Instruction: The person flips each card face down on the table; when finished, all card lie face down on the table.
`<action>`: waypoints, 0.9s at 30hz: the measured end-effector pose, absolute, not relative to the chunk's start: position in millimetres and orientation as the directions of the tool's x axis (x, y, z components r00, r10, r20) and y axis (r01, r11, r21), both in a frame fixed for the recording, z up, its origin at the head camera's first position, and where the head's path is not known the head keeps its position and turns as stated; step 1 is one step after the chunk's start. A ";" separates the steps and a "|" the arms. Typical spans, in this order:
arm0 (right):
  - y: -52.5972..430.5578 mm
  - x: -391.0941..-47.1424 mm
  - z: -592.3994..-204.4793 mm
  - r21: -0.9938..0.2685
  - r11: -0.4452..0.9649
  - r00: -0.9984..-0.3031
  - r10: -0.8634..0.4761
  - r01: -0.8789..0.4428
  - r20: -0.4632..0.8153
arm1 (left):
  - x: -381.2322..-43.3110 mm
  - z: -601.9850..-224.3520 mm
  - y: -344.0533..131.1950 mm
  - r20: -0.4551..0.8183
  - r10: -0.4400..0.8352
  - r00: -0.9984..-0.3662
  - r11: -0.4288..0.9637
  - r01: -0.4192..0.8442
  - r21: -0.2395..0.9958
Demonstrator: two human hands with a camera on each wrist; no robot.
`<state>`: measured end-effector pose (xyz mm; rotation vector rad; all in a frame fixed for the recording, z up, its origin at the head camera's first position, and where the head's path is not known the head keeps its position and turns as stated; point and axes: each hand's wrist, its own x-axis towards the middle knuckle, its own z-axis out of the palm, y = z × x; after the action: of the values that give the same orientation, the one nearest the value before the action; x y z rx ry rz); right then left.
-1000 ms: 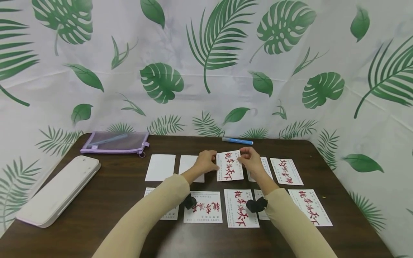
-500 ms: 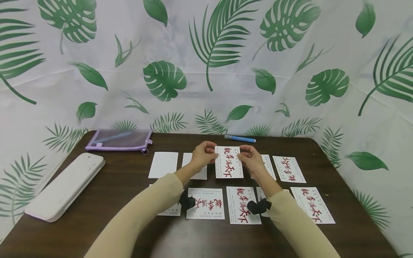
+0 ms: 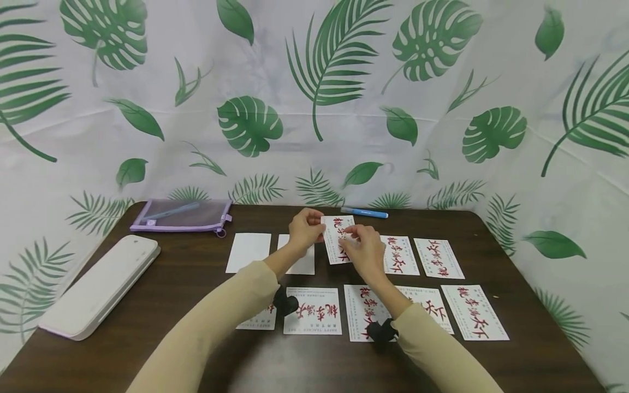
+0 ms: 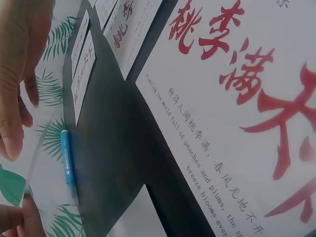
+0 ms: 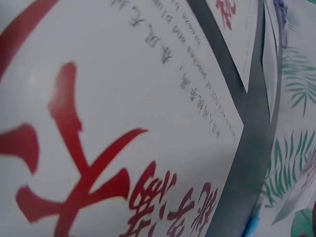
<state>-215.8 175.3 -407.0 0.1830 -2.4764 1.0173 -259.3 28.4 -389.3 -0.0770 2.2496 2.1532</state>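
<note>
In the head view, a white card (image 3: 334,240) with red Chinese characters is held up over the table. My left hand (image 3: 306,229) pinches it by its left edge; in the left wrist view those fingers (image 4: 30,217) grip the thin edge. My right hand (image 3: 366,251) is in front of the card's right part, thumb and index finger apart. In the left wrist view, the right-hand fingers (image 4: 12,133) hang loose beside the card. Just right of that hand lies a printed card (image 3: 400,255). Behind the left wrist lies a partly covered blank card (image 3: 303,265).
Another blank card (image 3: 249,252) lies at left, an upside-down printed card (image 3: 438,258) at right. Several printed cards, including a sideways one (image 3: 312,311), form the front row. A blue marker (image 3: 365,213), a mesh pouch (image 3: 182,215) and a white case (image 3: 100,286) rest on the table.
Both hands first held the card by its two sides. The card has shifted slightly left and tilted, and my right hand has come off its edge and moved left across its face.
</note>
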 end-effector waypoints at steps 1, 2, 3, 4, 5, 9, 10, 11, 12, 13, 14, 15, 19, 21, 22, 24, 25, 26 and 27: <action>172.7 -215.0 -407.7 -0.614 0.728 -0.880 0.032 -0.305 0.475 | -258.6 -388.1 28.9 -0.044 -0.026 -0.999 0.047 -0.045 0.998; 170.2 -214.3 -408.5 -0.596 0.735 -0.874 0.011 -0.322 0.486 | -258.0 -387.2 29.4 -0.030 -0.036 -0.999 0.056 -0.032 0.998; 167.5 -213.3 -409.1 -0.587 0.735 -0.873 -0.013 -0.338 0.487 | -257.6 -386.6 29.8 -0.018 -0.045 -0.999 0.065 -0.021 0.998; 164.9 -212.0 -409.6 -0.584 0.729 -0.873 -0.038 -0.358 0.487 | -256.9 -385.7 30.3 -0.004 -0.053 -0.999 0.073 -0.008 0.997; 162.4 -210.9 -410.3 -0.578 0.724 -0.869 -0.060 -0.377 0.492 | -256.2 -384.7 30.9 0.007 -0.058 -0.998 0.079 0.002 0.997; 157.7 -208.0 -412.3 -0.536 0.739 -0.846 -0.086 -0.408 0.526 | -254.9 -380.9 35.0 0.037 -0.058 -0.998 0.073 0.032 0.997; 157.8 -207.5 -412.3 -0.527 0.742 -0.838 -0.087 -0.415 0.538 | -254.6 -379.9 35.8 0.038 -0.049 -0.998 0.064 0.035 0.997; 158.3 -207.4 -412.0 -0.518 0.744 -0.830 -0.088 -0.423 0.551 | -254.6 -379.1 36.5 0.041 -0.038 -0.998 0.055 0.039 0.998; 159.1 -207.6 -411.5 -0.506 0.749 -0.822 -0.090 -0.428 0.563 | -254.7 -378.2 36.8 0.045 -0.026 -0.999 0.043 0.044 0.998; 160.4 -207.9 -410.9 -0.492 0.753 -0.812 -0.096 -0.437 0.575 | -254.8 -377.5 36.8 0.046 -0.012 -0.999 0.030 0.046 0.998; 162.1 -208.4 -410.2 -0.479 0.755 -0.803 -0.102 -0.447 0.587 | -254.9 -376.8 36.5 0.047 0.003 -0.999 0.021 0.047 0.999; 164.0 -209.0 -409.1 -0.469 0.756 -0.794 -0.107 -0.456 0.598 | -255.3 -376.4 36.0 0.045 0.016 -0.999 0.014 0.046 0.999; 174.9 -212.8 -402.9 -0.447 0.759 -0.752 -0.085 -0.473 0.653 | -256.7 -378.1 32.1 0.029 0.041 -0.999 0.009 0.029 1.000; 181.0 -215.1 -399.7 -0.446 0.761 -0.732 -0.055 -0.471 0.679 | -256.4 -381.2 29.4 0.003 0.041 -0.999 0.004 0.003 1.000; 184.0 -216.2 -398.2 -0.449 0.760 -0.723 -0.039 -0.470 0.690 | -255.8 -383.3 28.0 -0.011 0.041 -0.999 0.002 -0.011 1.000; 189.0 -217.8 -395.3 -0.480 0.744 -0.718 0.000 -0.465 0.696 | -254.4 -388.6 25.9 -0.042 0.040 -0.998 0.000 -0.042 0.999; 191.1 -218.4 -394.1 -0.507 0.732 -0.726 0.024 -0.456 0.688 | -253.1 -391.0 25.1 -0.059 0.043 -0.997 0.001 -0.059 0.998; 192.8 -219.0 -393.1 -0.541 0.714 -0.737 0.051 -0.444 0.674 | -251.9 -393.5 24.7 -0.074 0.046 -0.996 0.005 -0.074 0.997; 194.2 -219.6 -392.5 -0.579 0.693 -0.752 0.080 -0.430 0.654 | -250.5 -395.8 24.7 -0.082 0.050 -0.995 0.016 -0.081 0.997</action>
<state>-219.6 194.2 -392.5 0.2658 -2.2318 0.9866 -250.5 24.7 -395.8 -0.0332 2.1699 2.1400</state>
